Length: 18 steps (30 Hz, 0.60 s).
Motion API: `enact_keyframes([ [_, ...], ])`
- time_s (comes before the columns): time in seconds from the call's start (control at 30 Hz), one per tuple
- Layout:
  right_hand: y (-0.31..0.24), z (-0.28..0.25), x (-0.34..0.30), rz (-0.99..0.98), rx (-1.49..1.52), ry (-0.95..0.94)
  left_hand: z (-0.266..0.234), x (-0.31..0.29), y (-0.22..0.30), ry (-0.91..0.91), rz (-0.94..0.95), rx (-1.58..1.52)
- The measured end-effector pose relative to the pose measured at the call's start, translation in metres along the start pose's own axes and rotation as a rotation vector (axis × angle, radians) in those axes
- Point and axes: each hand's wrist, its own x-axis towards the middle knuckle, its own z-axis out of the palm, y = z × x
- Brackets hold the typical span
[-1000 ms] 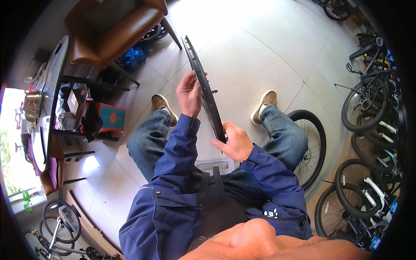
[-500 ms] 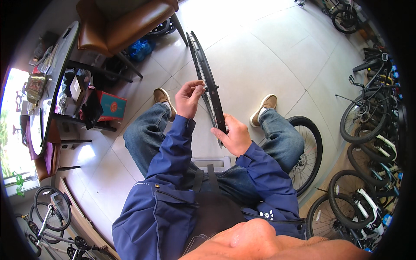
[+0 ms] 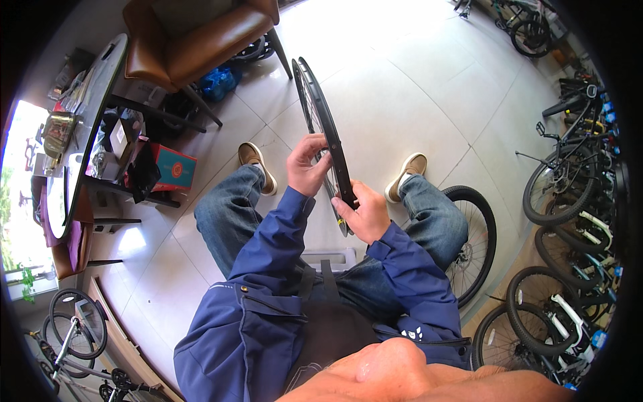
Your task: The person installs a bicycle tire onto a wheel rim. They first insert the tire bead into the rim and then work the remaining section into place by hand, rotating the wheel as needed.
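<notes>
A black bicycle wheel rim point(image 3: 326, 110) without a tyre stands nearly edge-on between my knees, its top leaning away from me. My right hand point(image 3: 365, 213) grips its near lower part, thumb on the near side and fingers around the outer edge. My left hand point(image 3: 309, 166) is at the rim's left side, its fingers curled and closed close to the spokes. What the fingertips pinch there is too small to make out. A small yellow-green spot shows low on the rim, beside my right thumb.
A wheel with a tyre point(image 3: 477, 241) lies by my right knee. Several bicycles point(image 3: 559, 184) line the right side. On the left stand a table point(image 3: 100, 87) loaded with items, a brown leather chair point(image 3: 214, 43) and a red-and-teal box point(image 3: 175, 166). A pale low stool-like piece point(image 3: 345, 256) sits beneath me.
The rim has come down slightly and nearer to me. My left hand has moved right and down, closer against the rim; my right hand keeps its grip.
</notes>
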Motion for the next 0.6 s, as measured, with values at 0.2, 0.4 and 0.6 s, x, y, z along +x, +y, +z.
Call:
enact_keyframes([
  [0.2,-0.01,-0.001,-0.001,0.015,0.051,0.021,0.01,-0.001,-0.003,0.119,0.106,0.007],
  [0.4,-0.02,-0.006,0.003,0.049,0.06,0.014,0.015,0.005,0.003,0.118,0.186,0.268],
  [0.6,-0.022,-0.006,0.004,0.047,0.074,0.045,0.021,0.003,-0.001,0.098,0.144,0.232],
])
